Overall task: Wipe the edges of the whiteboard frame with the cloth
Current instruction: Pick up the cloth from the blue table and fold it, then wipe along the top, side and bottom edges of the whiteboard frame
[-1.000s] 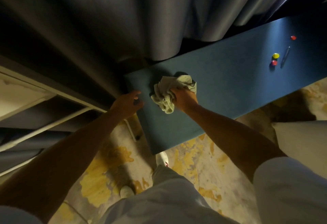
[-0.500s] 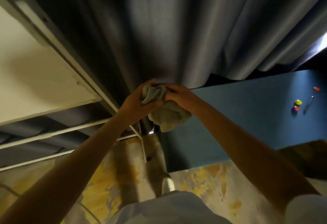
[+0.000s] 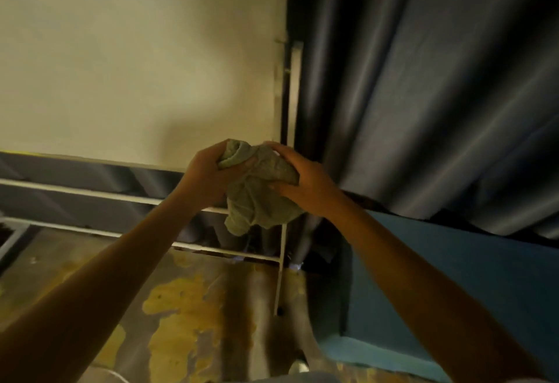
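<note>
Both hands, left hand (image 3: 208, 175) and right hand (image 3: 304, 183), grip clamped on the crumpled grey-green cloth (image 3: 257, 192), bunching it near the white whiteboard's metal frame (image 3: 295, 92) at centre, likely for wiping.

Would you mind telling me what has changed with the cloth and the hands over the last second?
The cloth was lifted off the blue table, where the right hand alone pressed it. The left hand left the table's edge and took hold too, so both now bunch it in front of the whiteboard. The right hand's grip never released.
</note>
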The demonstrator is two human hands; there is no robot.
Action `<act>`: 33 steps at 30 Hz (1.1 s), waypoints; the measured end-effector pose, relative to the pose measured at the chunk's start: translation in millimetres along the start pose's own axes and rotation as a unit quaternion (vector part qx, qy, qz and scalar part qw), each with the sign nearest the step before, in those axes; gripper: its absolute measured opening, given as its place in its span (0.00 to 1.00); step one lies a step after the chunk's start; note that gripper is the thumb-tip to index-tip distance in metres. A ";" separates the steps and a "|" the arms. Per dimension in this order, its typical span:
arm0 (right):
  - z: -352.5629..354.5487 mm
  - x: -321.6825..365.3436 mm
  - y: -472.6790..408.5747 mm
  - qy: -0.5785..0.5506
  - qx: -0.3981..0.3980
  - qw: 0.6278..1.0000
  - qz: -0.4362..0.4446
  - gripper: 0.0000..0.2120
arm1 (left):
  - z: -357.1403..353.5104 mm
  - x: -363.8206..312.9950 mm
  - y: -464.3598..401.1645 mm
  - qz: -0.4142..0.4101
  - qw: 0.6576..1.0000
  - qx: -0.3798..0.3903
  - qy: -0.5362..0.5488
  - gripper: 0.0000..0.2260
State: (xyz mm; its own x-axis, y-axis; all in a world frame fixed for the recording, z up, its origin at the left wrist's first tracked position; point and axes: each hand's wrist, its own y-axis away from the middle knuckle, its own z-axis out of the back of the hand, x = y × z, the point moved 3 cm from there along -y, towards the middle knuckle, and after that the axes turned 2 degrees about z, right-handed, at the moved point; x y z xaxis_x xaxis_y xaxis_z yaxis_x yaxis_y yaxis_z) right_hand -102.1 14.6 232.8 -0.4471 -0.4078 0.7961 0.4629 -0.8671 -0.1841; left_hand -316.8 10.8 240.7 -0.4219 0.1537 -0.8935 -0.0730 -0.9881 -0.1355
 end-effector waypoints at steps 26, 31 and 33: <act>-288.6 312.3 -289.3 0.031 0.042 0.951 0.305 0.17 | 453.7 96.8 86.2 -0.069 0.950 -0.281 -0.122 0.23; -336.7 349.2 -370.0 0.012 0.031 0.943 0.332 0.15 | 535.0 120.4 58.5 -0.064 0.939 -0.303 -0.150 0.19; -358.2 370.1 -406.5 0.004 0.029 0.938 0.344 0.16 | 570.6 129.1 44.2 -0.061 0.926 -0.333 -0.170 0.18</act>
State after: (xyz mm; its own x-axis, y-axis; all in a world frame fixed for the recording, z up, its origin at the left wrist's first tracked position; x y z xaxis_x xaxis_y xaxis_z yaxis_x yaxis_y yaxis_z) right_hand -729.9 113.7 395.8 -0.0328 -0.8680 0.4955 0.6858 -0.3802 -0.6206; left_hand -890.2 -8.4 363.7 -0.7150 0.1473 -0.6835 0.3860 -0.7320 -0.5615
